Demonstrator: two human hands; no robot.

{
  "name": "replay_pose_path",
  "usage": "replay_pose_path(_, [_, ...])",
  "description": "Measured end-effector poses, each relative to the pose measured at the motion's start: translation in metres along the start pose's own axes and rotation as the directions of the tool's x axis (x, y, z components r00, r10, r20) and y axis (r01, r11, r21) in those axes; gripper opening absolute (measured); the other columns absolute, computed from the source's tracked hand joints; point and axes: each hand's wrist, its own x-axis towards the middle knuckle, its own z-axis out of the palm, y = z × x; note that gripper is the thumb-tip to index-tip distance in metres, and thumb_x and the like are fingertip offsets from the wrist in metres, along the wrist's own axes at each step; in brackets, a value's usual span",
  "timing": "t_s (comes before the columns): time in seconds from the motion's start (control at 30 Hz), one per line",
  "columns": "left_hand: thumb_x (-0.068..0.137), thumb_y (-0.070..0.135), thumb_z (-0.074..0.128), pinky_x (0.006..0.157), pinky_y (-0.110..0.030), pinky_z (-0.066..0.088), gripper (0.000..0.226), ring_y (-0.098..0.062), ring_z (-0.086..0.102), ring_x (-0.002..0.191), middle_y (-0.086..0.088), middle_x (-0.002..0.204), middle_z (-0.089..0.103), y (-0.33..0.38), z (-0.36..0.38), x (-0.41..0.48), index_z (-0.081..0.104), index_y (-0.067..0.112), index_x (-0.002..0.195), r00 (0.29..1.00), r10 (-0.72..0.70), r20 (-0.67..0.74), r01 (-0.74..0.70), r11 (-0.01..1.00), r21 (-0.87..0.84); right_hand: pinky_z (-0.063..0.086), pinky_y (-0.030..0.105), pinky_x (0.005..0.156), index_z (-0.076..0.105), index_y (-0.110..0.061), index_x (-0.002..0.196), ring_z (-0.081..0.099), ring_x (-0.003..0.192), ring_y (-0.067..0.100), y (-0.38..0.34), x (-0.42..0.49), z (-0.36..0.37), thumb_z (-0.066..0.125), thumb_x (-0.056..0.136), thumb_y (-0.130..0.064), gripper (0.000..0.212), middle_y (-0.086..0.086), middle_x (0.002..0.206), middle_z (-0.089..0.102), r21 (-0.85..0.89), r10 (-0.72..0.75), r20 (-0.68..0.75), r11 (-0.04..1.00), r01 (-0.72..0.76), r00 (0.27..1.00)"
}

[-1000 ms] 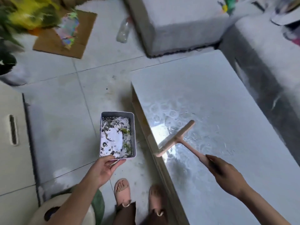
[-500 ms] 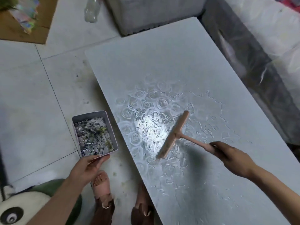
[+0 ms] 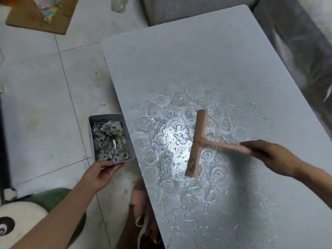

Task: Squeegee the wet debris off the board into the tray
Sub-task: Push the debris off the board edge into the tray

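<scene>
The right hand [image 3: 269, 157] gripped the end of the handle of the pink T-shaped squeegee [image 3: 198, 141], fingers curled round it. The blade lay on the board [image 3: 179, 60] about midway between its left and right edges, roughly parallel to the left edge, with the handle running off to the right. The blade sat in a film of water [image 3: 172, 139] that covered the middle and near part of the board and showed a raised rose pattern. The far part of the board looked dry.

The left hand [image 3: 102, 172] held the tray [image 3: 106, 116] by its near end, thumb on the rim and fingers beneath. The tray was positioned just beside the left edge of the board. Contact between the tray and that edge could not be determined. The tray contained wet debris [image 3: 109, 141], dark and pale fragments with some green.

On the tiled floor [image 3: 36, 105] lay a panda plush [image 3: 21, 218] near the left arm, a sheet of cardboard [image 3: 36, 20] and a clear bottle [image 3: 117, 4] beyond the far left corner.
</scene>
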Motion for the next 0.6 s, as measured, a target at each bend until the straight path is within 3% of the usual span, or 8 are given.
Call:
replay_pose_path(0.1, [0.090,-0.013,0.038,0.110,-0.026,0.032,0.050,-0.044,0.041,0.131,-0.029,0.142,0.041,0.004,0.009,0.012,0.034,-0.012,0.139,0.999,0.007,0.051,-0.005,0.999,-0.035,0.047,0.041,0.090,0.059,-0.037,0.122,0.062,0.098,0.019,0.004,0.015,-0.009,0.056,0.094,-0.022,0.032,-0.014,0.111,0.065,-0.006,-0.001,-0.002,1.000,0.001,1.000])
replay_pose_path(0.17, [0.067,-0.020,0.052,0.109,-0.034,0.036,0.076,-0.043,0.041,0.131,-0.027,0.142,0.042,0.007,0.012,0.018,0.034,-0.010,0.140,0.997,0.031,0.073,-0.028,0.999,-0.039,0.049,0.041,0.085,0.061,-0.038,0.118,0.063,0.090,0.019,0.006,0.019,-0.017,0.058,0.093,-0.022,0.030,-0.014,0.103,0.067,-0.001,0.007,-0.024,1.000,-0.007,1.000])
replay_pose_path(0.23, [0.075,-0.019,0.048,0.090,-0.036,0.053,0.067,-0.043,0.044,0.129,-0.026,0.140,0.045,0.009,0.012,0.023,0.037,-0.008,0.140,0.991,0.075,0.108,-0.071,0.997,-0.038,0.050,0.041,0.082,0.063,-0.035,0.117,0.064,0.087,0.021,0.005,0.023,-0.023,0.060,0.091,-0.021,0.029,-0.010,0.102,0.069,-0.010,0.027,-0.061,1.000,-0.028,0.998])
replay_pose_path(0.27, [0.084,-0.017,0.042,0.078,-0.039,0.057,0.056,-0.043,0.045,0.127,-0.026,0.139,0.047,0.010,0.012,0.024,0.039,-0.007,0.139,0.989,0.091,0.114,-0.088,0.996,-0.034,0.049,0.041,0.082,0.064,-0.034,0.117,0.064,0.088,0.023,0.002,0.025,-0.024,0.061,0.091,-0.020,0.029,-0.008,0.103,0.069,-0.024,0.030,-0.081,0.999,-0.032,0.996])
replay_pose_path(0.33, [0.081,-0.017,0.045,0.068,-0.039,0.059,0.058,-0.044,0.048,0.124,-0.027,0.137,0.048,0.011,0.011,0.028,0.039,-0.008,0.138,0.988,0.102,0.119,-0.100,0.995,-0.030,0.049,0.040,0.080,0.065,-0.031,0.117,0.065,0.088,0.025,-0.010,0.029,-0.022,0.061,0.091,-0.019,0.029,-0.005,0.103,0.069,-0.050,-0.003,-0.097,0.999,-0.001,0.995])
replay_pose_path(0.47, [0.089,-0.016,0.035,0.067,-0.041,0.060,0.051,-0.045,0.049,0.121,-0.029,0.137,0.047,0.013,0.010,0.036,0.038,-0.008,0.139,0.990,0.085,0.116,-0.078,0.995,-0.065,0.048,0.041,0.081,0.063,-0.032,0.121,0.065,0.091,0.022,-0.053,0.051,-0.006,0.058,0.093,-0.020,0.031,-0.006,0.104,0.068,-0.046,-0.129,-0.062,0.991,0.126,0.990])
replay_pose_path(0.6, [0.089,-0.017,0.036,0.072,-0.049,0.057,0.055,-0.048,0.050,0.119,-0.029,0.136,0.047,0.014,0.003,0.043,0.036,-0.001,0.141,0.993,0.084,0.081,-0.076,0.993,-0.094,0.046,0.034,0.068,0.065,-0.033,0.118,0.066,0.081,0.019,-0.068,0.057,-0.014,0.061,0.091,-0.019,0.030,-0.012,0.099,0.068,-0.073,-0.179,-0.124,0.983,0.171,0.976])
